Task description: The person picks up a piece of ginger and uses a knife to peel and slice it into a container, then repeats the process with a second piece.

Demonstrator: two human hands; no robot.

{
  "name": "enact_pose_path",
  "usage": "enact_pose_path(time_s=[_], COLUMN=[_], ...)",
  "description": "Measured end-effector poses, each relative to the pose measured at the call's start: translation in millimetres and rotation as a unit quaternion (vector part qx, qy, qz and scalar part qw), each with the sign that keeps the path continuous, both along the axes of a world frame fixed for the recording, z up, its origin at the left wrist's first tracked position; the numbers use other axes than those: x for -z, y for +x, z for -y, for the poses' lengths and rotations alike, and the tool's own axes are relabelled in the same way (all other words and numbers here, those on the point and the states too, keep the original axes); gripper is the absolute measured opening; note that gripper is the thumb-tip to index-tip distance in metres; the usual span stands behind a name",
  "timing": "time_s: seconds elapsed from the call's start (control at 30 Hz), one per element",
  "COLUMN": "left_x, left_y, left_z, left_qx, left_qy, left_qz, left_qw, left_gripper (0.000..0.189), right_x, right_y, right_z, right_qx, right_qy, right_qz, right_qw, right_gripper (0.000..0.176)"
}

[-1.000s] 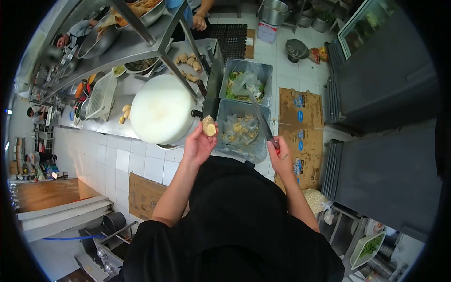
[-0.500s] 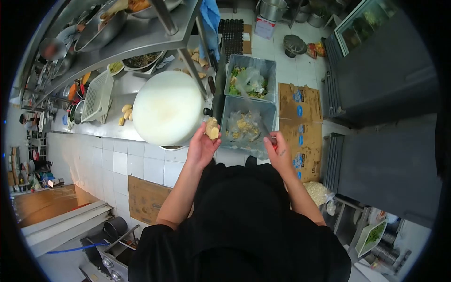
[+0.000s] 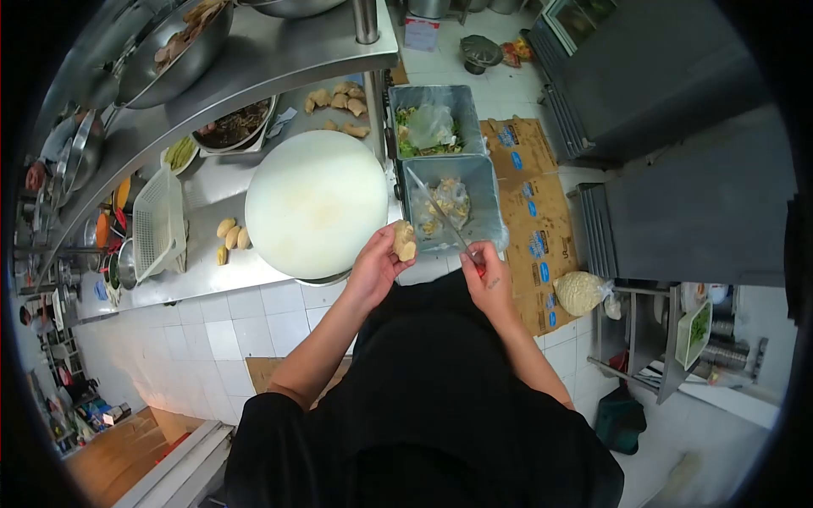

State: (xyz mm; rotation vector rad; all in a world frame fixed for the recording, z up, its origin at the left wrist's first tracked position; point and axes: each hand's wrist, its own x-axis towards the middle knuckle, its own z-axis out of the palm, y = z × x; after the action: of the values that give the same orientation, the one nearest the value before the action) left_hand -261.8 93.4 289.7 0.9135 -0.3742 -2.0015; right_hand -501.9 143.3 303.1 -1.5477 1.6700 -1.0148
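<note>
My left hand [image 3: 371, 269] grips a knobbly piece of ginger [image 3: 405, 240], its pale cut face towards me. The fingers of my right hand [image 3: 489, 281] wrap the red handle of a knife [image 3: 440, 207]. Its long blade points up and left, over a grey bin [image 3: 484, 199] with scraps in a plastic bag [image 3: 449, 201]; blade and ginger are apart. Left of my hands lies a thick round white cutting board [image 3: 318, 203]. Peeled-looking ginger pieces [image 3: 230, 234] rest left of the board, and brown ginger [image 3: 339, 100] lies behind it.
Another grey bin [image 3: 467, 106] holds green scraps. Flattened cardboard [image 3: 529, 229] covers the floor to the right, beside dark cabinets [image 3: 677, 195]. A metal shelf [image 3: 279, 51] overhangs the counter; a white basket [image 3: 161, 224] stands at left. A bag of pale pieces [image 3: 580, 292] sits at right.
The whole view has shifted and turned. My hands are closer together, with the knife nearer the ginger. Both hands keep their hold.
</note>
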Motion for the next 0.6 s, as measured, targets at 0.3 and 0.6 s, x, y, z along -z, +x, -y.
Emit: enact_pose_path(time_s=[0.3,0.6], left_x=[9,3], left_y=[4,-27], left_z=[-14,5], left_qx=[0.003,0.006], left_qy=[0.013,0.009], left_qz=[-0.022,0.018], left_qw=[1.000,1.000], left_gripper=[0.042,0.044], right_x=[0,-18], right_y=[5,-20], right_z=[2,14], right_qx=[0.021,-0.018], right_qy=[-0.017,-0.042], right_qz=[-0.008,-0.125], right_qw=[1.000,0.991], right_gripper=[0.017,0.022])
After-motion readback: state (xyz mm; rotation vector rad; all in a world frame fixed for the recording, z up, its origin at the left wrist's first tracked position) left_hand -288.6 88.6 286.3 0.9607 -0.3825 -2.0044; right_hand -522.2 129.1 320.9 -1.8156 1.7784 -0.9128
